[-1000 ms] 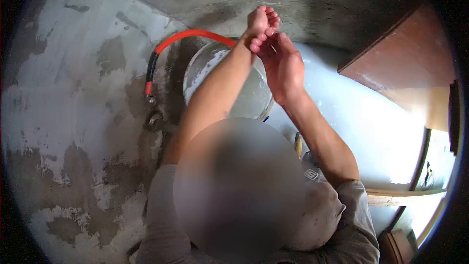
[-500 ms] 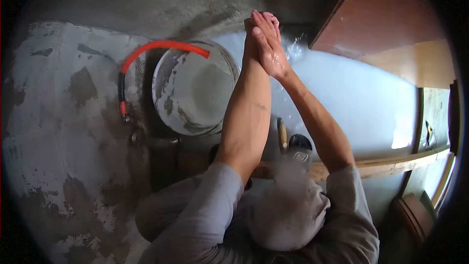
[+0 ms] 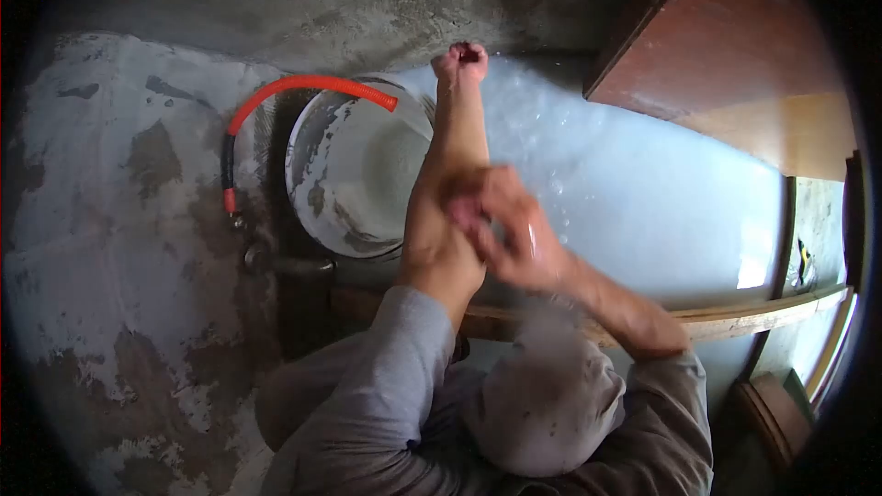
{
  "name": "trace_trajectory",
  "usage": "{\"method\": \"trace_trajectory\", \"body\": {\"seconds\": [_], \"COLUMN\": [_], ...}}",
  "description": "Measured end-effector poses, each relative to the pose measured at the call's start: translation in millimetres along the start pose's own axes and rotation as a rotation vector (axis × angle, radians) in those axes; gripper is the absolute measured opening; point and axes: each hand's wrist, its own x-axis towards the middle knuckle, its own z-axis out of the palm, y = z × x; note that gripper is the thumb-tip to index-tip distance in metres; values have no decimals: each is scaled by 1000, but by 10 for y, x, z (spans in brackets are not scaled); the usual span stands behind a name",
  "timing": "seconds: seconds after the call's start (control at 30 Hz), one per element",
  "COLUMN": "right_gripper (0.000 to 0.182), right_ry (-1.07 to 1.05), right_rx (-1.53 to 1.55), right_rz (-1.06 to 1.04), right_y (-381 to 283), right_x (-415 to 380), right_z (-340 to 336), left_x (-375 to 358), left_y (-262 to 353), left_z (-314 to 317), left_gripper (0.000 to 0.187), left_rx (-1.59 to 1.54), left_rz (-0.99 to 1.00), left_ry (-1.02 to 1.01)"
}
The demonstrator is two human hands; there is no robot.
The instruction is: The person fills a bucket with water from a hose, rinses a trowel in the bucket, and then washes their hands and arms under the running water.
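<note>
My left arm stretches forward over the edge of a pool of pale, cloudy water [image 3: 643, 193]. At its end my left hand [image 3: 461, 62] is loosely curled, with a dark hollow between the fingers and nothing visible inside. Across the left forearm, near the elbow, lies my right hand [image 3: 519, 230]. It is wet and a little blurred, its fingers bent against the skin. Left of my forearm stands a round white bucket [image 3: 296, 161] with cloudy liquid in it. A red hose [image 3: 312, 84] arches over the bucket's rim.
A metal pipe fitting [image 3: 303, 266] sticks out below the bucket. A wooden beam [image 3: 735, 314] runs along the near edge of the water. At the upper right hangs a reddish-brown panel [image 3: 735, 37]. A rough grey wall [image 3: 367, 0] stands beyond.
My hands have parted. The right hand has slid back along the left arm from the left hand to near the elbow. My left fingers have curled in.
</note>
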Motion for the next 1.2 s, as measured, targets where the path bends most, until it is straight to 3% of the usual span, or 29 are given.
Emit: {"method": "trace_trajectory", "body": {"seconds": [0.03,0.1,0.17,0.3,0.4,0.43,0.5,0.57,0.73,0.87,0.97,1.03,1.1,1.2], "right_gripper": [20,19,22,22,22,25,26,23,17,24,24,21,23,29], "right_ry": [-30,37,131,-82,82,63,-46,-107,75,-130,-55,104,75,-78], "right_rx": [109,-66,-8,127,-17,-61,134,156,-63,90,-80,-76,-73,75], "right_rz": [-48,144,169,33,108,77,261,-36,128,26,-26,45,31,-250], "right_y": [-73,304,573,-105,417,453,53,-326,346,-308,-37,349,195,-345], "right_x": [-39,28,153,33,235,282,44,-65,228,-135,-30,145,68,-126], "right_z": [-23,-56,-65,-72,-86,-89,-52,-42,-102,-49,-79,-82,-68,18], "left_x": [62,73,98,-130,-124,-140,-180,-291,-220,-103,-338,-261,-418,-439], "left_y": [7,10,-55,-9,-64,-60,-41,-83,-147,87,-42,-80,-117,-52], "left_z": [18,-104,-12,49,-6,6,35,52,137,123,309,379,479,548], "left_gripper": [29,28,27,28,29,29,29,29,27,25,27,28,29,27], "left_rx": [-4,-20,-21,-29,-3,-15,-41,51,18,-93,-110,-123,-118,-106], "left_rz": [-20,-53,-52,18,6,13,27,55,4,-45,-41,-62,-44,-18], "left_ry": [-7,12,59,121,90,99,119,56,52,55,66,1,-48,-45]}}
